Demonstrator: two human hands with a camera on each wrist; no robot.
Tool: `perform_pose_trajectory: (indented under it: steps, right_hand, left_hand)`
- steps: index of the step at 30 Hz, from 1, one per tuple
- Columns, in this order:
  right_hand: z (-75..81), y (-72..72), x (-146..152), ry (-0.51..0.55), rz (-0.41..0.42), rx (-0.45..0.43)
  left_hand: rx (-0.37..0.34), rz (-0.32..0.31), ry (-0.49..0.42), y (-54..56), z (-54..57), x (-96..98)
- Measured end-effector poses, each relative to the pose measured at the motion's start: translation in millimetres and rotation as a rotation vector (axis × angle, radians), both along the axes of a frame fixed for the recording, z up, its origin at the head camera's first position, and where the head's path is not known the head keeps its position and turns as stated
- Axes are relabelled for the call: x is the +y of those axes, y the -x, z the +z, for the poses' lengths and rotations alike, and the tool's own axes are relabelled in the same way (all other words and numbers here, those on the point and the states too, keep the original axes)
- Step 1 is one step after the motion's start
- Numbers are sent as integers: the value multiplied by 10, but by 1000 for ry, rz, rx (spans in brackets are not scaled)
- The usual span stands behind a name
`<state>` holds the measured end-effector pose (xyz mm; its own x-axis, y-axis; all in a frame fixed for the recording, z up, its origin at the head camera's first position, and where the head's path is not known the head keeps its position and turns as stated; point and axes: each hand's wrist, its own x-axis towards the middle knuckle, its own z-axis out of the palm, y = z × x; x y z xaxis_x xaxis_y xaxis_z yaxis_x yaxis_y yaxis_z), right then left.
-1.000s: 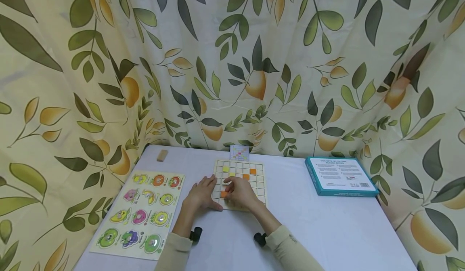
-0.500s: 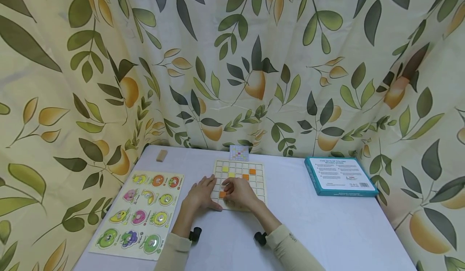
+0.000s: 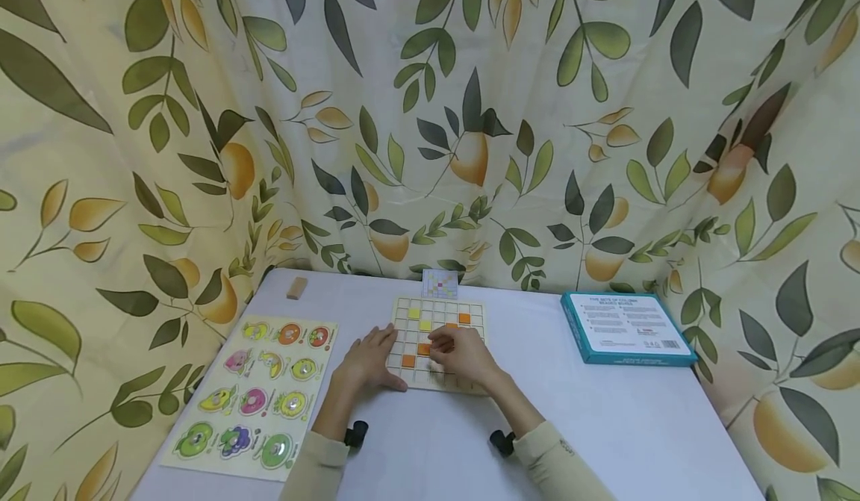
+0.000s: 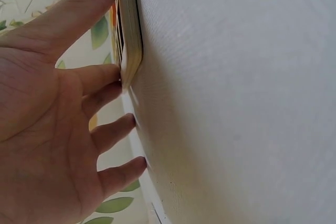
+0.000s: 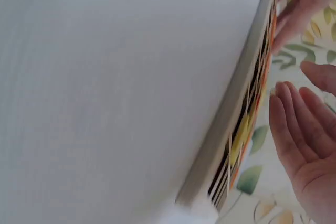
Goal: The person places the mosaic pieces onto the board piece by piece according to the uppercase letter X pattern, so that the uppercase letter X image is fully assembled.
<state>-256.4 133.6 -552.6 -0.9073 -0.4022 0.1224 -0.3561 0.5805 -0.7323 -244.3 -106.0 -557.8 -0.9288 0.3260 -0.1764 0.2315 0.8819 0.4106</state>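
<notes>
A square wooden grid board (image 3: 475, 357) lies on the table before me. Two yellow tiles, one a yellow tile (image 3: 413, 313) near the far left corner, step diagonally. An orange tile (image 3: 464, 319) shows at the far right, with another partly behind my fingers. Lower left sit an orange tile (image 3: 408, 361) and a second orange tile (image 3: 423, 349). My left hand (image 3: 365, 359) steadies the board's left side, thumb at the near edge, fingers spread. My right hand (image 3: 463, 355) hovers over the board; its wrist view shows fingers (image 5: 294, 116) and thumb apart, holding nothing.
Behind the board stands a small coloured pattern card (image 3: 440, 284). To the left lies a fruit puzzle board (image 3: 245, 389), with a small wooden block (image 3: 297, 287) beyond it. A teal box (image 3: 629, 327) lies at the right. A leaf-print curtain (image 3: 430, 113) hangs behind the table.
My right hand has moved to the right from the board's lower left, uncovering a second orange tile there. My left hand has stayed on the board's left edge.
</notes>
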Motion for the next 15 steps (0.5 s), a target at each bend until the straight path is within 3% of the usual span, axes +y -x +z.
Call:
perform_pose_trajectory:
  steps: [9,15]
  right_hand:
    - [82,25,349,9,-157,51]
    - [101,38,560,-72,-240,82]
  left_hand:
    - [-28,7,17,22,23,-20]
    - [-31,-6,26,77,114,-47]
